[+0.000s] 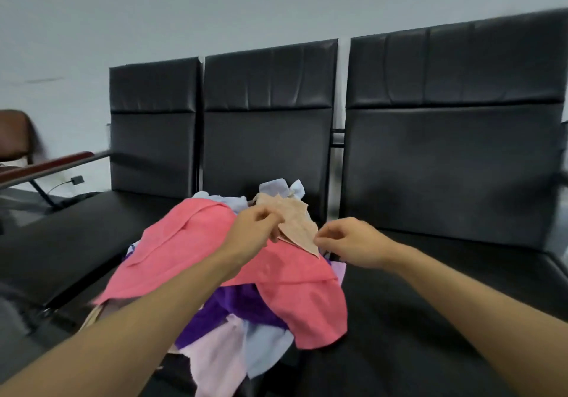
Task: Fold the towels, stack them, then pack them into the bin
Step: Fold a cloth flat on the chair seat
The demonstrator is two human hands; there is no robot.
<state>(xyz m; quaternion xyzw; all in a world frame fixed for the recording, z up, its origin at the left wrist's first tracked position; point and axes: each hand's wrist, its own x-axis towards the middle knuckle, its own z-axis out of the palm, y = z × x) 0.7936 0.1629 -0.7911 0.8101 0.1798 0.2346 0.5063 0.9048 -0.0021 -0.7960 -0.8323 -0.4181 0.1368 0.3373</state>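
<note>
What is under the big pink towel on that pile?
Under the pink towel, a purple towel, a pale pink towel and a light blue towel poke out. Anything deeper is covered.

Unfolded towels (233, 273) heaped on bench seat (415, 319)

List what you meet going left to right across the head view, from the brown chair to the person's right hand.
brown chair → wooden armrest → left hand → beige towel → right hand. The pink towel spreads beneath both hands, so it is left out.
</note>
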